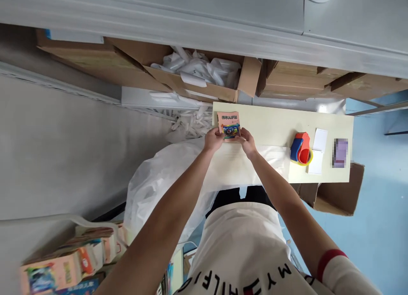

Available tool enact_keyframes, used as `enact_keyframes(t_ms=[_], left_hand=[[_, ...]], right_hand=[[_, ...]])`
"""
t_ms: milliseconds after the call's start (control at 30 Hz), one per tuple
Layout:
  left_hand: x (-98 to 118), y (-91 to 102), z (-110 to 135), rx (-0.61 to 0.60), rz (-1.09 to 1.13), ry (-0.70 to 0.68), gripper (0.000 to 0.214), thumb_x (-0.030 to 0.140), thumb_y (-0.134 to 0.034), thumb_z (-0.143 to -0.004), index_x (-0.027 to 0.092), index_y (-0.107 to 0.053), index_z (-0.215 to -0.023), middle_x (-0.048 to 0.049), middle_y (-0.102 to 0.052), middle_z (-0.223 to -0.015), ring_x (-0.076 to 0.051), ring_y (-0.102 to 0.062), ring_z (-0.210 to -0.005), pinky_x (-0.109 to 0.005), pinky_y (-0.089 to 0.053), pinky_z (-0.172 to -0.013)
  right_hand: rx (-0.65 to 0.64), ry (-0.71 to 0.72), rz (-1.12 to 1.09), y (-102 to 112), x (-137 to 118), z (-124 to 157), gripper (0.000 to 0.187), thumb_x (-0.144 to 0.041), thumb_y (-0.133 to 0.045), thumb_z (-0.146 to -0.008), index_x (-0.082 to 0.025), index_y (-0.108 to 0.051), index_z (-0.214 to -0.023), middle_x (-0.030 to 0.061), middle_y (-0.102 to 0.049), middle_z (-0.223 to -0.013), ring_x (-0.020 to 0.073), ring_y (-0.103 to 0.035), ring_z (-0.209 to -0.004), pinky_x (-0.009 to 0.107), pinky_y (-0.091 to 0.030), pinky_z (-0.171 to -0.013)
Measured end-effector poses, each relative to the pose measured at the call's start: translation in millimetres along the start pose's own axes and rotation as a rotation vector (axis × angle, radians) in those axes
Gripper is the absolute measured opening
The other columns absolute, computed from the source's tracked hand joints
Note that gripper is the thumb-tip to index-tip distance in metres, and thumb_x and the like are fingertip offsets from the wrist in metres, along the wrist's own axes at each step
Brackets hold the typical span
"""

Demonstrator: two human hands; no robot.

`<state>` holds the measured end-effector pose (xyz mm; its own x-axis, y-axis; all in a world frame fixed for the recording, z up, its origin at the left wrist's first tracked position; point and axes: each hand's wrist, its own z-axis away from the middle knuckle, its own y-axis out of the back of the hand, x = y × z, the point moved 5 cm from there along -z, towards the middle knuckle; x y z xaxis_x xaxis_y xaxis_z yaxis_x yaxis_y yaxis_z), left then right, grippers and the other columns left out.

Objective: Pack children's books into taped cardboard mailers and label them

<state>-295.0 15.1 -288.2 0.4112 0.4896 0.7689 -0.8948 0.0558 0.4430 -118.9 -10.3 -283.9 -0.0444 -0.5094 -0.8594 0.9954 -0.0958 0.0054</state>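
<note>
A small book with a pink cover and a colourful picture (230, 121) is held over the left part of a cream table (270, 120). My left hand (213, 140) grips its lower left edge, thumb on the cover. At the lower right corner, my right hand (247, 141) closes on the same book. Beneath and beside my forearms, a sheet of translucent plastic (153, 171) spreads over the table's near edge and hangs down to the left.
A red and blue tape dispenser (300, 148), white cards (315, 162) and a blurred purple item (340, 153) lie on the table's right. An open carton (197, 89) holds white plastic pieces behind it. Stacked books (63, 269) stand lower left; another open box (341, 193) sits right.
</note>
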Motion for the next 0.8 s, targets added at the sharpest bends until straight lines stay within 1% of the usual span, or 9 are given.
enact_keyframes(t_ms=[100, 233, 300, 367, 433, 567, 633, 700, 800], left_hand=[[15.8, -4.5, 0.3, -0.01, 0.177, -0.063, 0.017, 0.02, -0.061, -0.069, 0.015, -0.067, -0.084, 0.002, -0.06, -0.07, -0.011, -0.053, -0.063, -0.022, -0.042, -0.062], [40.1, -21.9, 19.3, -0.171, 0.498, -0.037, 0.027, 0.024, -0.064, -0.068, 0.015, -0.068, -0.093, 0.0008, -0.061, -0.078, -0.01, -0.055, -0.063, -0.02, -0.043, -0.059], [48.7, -33.7, 36.2, -0.268, 0.605, -0.002, 0.03, 0.026, -0.067, -0.066, 0.015, -0.068, -0.094, -0.0005, -0.063, -0.083, -0.011, -0.058, -0.067, -0.022, -0.046, -0.061], [52.6, -46.6, 55.9, -0.34, 0.637, 0.011, 0.033, 0.028, -0.068, -0.065, 0.016, -0.068, -0.096, -0.0023, -0.066, -0.088, -0.013, -0.061, -0.071, -0.024, -0.048, -0.064], [51.0, -61.0, 77.0, -0.365, 0.572, -0.007, 0.034, 0.03, -0.067, -0.065, 0.016, -0.068, -0.096, -0.0032, -0.067, -0.088, -0.014, -0.062, -0.072, -0.025, -0.049, -0.064], [37.9, -98.0, 120.9, -0.299, 0.319, -0.098, 0.032, 0.027, -0.064, -0.068, 0.018, -0.068, -0.099, -0.0029, -0.068, -0.085, -0.016, -0.062, -0.076, -0.027, -0.052, -0.069], [30.7, -121.5, 142.7, -0.292, 0.179, -0.125, 0.035, 0.024, -0.061, -0.072, 0.018, -0.067, -0.106, -0.0041, -0.069, -0.091, -0.016, -0.064, -0.08, -0.028, -0.052, -0.075], [25.3, -144.0, 161.6, -0.297, 0.115, -0.132, 0.035, 0.021, -0.061, -0.073, 0.017, -0.066, -0.108, -0.0043, -0.069, -0.088, -0.015, -0.064, -0.077, -0.029, -0.053, -0.075], [20.7, -169.9, 179.9, -0.278, 0.042, -0.129, 0.034, 0.018, -0.066, -0.071, 0.016, -0.067, -0.105, -0.0028, -0.067, -0.083, -0.015, -0.062, -0.071, -0.03, -0.053, -0.075]], right_hand=[[0.061, 0.06, 0.021, 9.8, -9.3, 6.0, 0.065, -0.041, -0.071, -0.073, -0.019, -0.052, -0.131, 0.0115, -0.055, -0.138, 0.0264, -0.052, -0.126, 0.048, -0.041, -0.107], [0.185, 0.141, 0.073, 39.3, -24.2, 28.3, 0.057, -0.045, -0.068, -0.075, -0.023, -0.056, -0.126, 0.0092, -0.049, -0.143, 0.0266, -0.046, -0.131, 0.048, -0.043, -0.106], [0.185, 0.162, 0.031, 55.5, -28.0, 44.5, 0.054, -0.047, -0.065, -0.078, -0.022, -0.057, -0.125, 0.0102, -0.052, -0.14, 0.0261, -0.053, -0.123, 0.046, -0.049, -0.1], [0.169, 0.168, -0.03, 72.5, -25.9, 62.9, 0.052, -0.047, -0.064, -0.079, -0.021, -0.057, -0.122, 0.0115, -0.057, -0.134, 0.0235, -0.064, -0.105, 0.044, -0.055, -0.091], [0.182, 0.167, -0.063, 91.8, -16.8, 82.6, 0.048, -0.044, -0.065, -0.077, -0.021, -0.057, -0.118, 0.0107, -0.062, -0.125, 0.0202, -0.068, -0.089, 0.042, -0.058, -0.083], [0.253, 0.143, -0.037, 137.7, 17.7, 119.8, 0.039, -0.041, -0.065, -0.074, -0.02, -0.055, -0.105, 0.0065, -0.067, -0.104, 0.017, -0.068, -0.074, 0.038, -0.061, -0.068], [0.279, 0.135, 0.067, 162.2, 35.0, 133.9, 0.036, -0.038, -0.063, -0.074, -0.02, -0.055, -0.103, 0.0045, -0.067, -0.096, 0.0158, -0.067, -0.07, 0.035, -0.06, -0.065], [0.289, 0.14, 0.198, 184.6, 47.9, 142.5, 0.032, -0.034, -0.059, -0.075, -0.02, -0.054, -0.104, 0.0036, -0.069, -0.093, 0.0151, -0.066, -0.068, 0.032, -0.058, -0.063], [0.27, 0.151, 0.381, 209.1, 60.6, 143.4, 0.028, -0.024, -0.053, -0.075, -0.021, -0.055, -0.104, 0.0035, -0.07, -0.094, 0.0152, -0.067, -0.067, 0.03, -0.056, -0.062]])
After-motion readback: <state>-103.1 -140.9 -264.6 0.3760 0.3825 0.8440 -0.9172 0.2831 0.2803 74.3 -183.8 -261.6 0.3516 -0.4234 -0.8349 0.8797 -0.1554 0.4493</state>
